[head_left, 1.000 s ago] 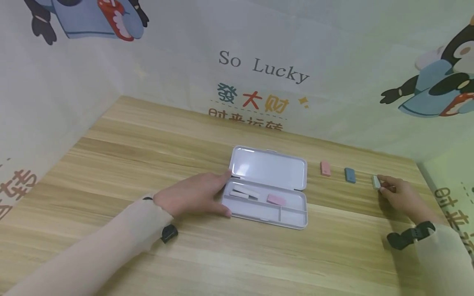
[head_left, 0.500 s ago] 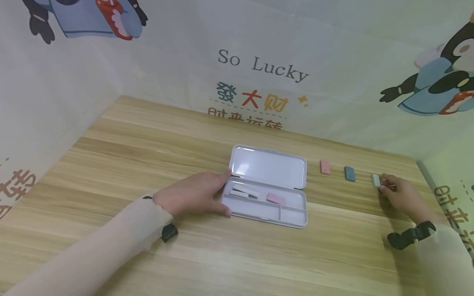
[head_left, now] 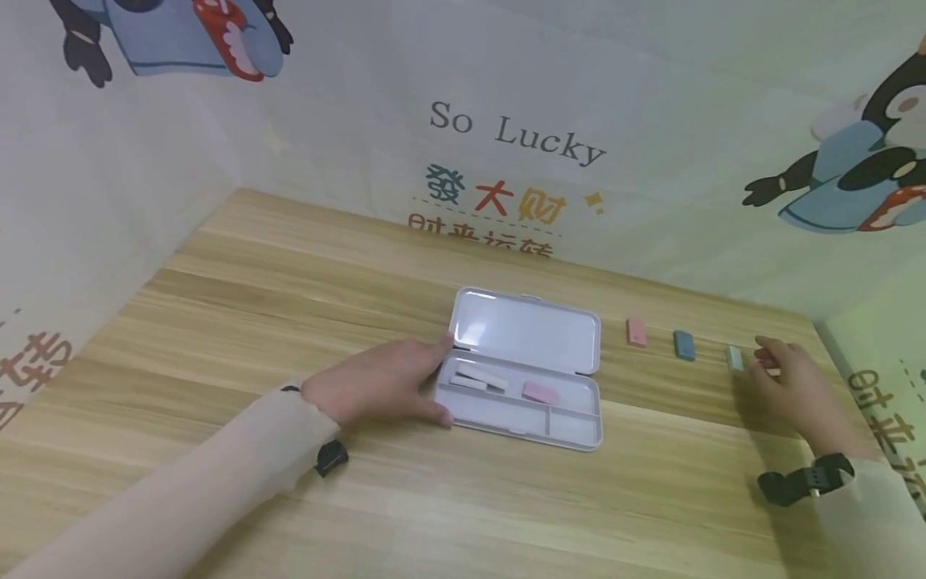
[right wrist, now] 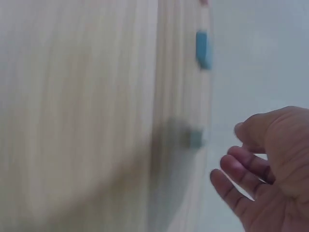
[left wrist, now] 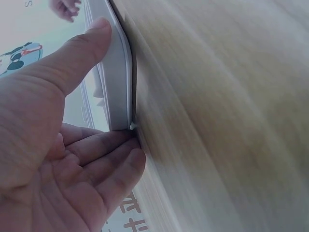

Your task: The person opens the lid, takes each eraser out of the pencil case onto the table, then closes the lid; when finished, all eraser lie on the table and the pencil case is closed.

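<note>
- Printed cloth (head_left: 347,121), with penguin figures and "So Lucky" lettering, closes off the back and sides of a wood-grain counter (head_left: 304,281).
- Near the middle lies a case (head_left: 524,330), lid folded back; its rear compartment carries white pieces (head_left: 469,383) and a pink piece (head_left: 540,392).
- Right of it on the counter runs a spaced row: pink block (head_left: 637,332), blue block (head_left: 683,345), pale green block (head_left: 734,359).
- Left hand (head_left: 379,379) grips the case's left end, thumb and fingers spread around it.
- Right hand (head_left: 792,394) holds nothing: fingers loosely bent, just beside the pale green block and apart from it.
- Only the head view gives the case's inner compartments; the left wrist view adds its outer wall (left wrist: 116,77) — the thumb lies against that wall, other fingers by the corner near the counter.
- From the right wrist, though blurred, a gap shows between thumb and fingertips, which the head view partly hides.
- Half a second ago the right fingers were touching the pale green block; now they have let go and drawn off to the right — the block stays in its row, and the left hand keeps its place.
</note>
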`<move>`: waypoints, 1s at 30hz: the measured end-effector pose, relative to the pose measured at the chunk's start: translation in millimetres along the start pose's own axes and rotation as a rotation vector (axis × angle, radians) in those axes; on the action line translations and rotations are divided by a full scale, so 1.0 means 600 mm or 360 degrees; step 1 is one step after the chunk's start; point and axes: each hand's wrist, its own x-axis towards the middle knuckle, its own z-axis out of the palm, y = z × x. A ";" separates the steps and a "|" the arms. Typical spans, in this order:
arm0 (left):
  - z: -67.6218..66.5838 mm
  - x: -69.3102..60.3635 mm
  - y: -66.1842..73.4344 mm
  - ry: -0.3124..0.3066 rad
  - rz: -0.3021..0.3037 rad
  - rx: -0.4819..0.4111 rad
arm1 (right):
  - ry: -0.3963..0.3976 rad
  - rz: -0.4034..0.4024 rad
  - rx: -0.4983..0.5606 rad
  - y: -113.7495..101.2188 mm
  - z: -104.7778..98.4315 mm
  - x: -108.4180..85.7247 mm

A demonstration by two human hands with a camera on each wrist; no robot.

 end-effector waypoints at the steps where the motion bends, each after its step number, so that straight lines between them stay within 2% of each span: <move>1: 0.000 0.000 0.000 0.0003 0.0000 0.0002 | 0.0055 -0.0036 0.0009 -0.009 0.002 0.002; 7: -0.001 0.003 0.004 -0.0012 0.0004 -0.0017 | 0.0231 -0.0298 0.0028 -0.083 0.004 0.016; 15: 0.000 0.004 0.006 -0.0013 -0.0029 -0.0014 | 0.0242 -0.0750 0.0066 -0.203 0.034 0.032; 18: 0.001 0.003 0.006 -0.0007 -0.0035 -0.0016 | 0.0173 -0.0885 0.0108 -0.241 0.047 0.033; 25: -0.001 0.001 0.005 -0.0020 -0.0033 0.0012 | -0.0225 -0.0885 0.0113 -0.304 0.070 0.018; 28: -0.002 0.001 0.005 -0.0026 -0.0040 0.0025 | -0.0335 -0.0900 0.0093 -0.318 0.084 0.015; 30: -0.002 0.001 0.005 -0.0032 -0.0049 0.0025 | -0.0361 -0.0922 0.0075 -0.324 0.092 0.014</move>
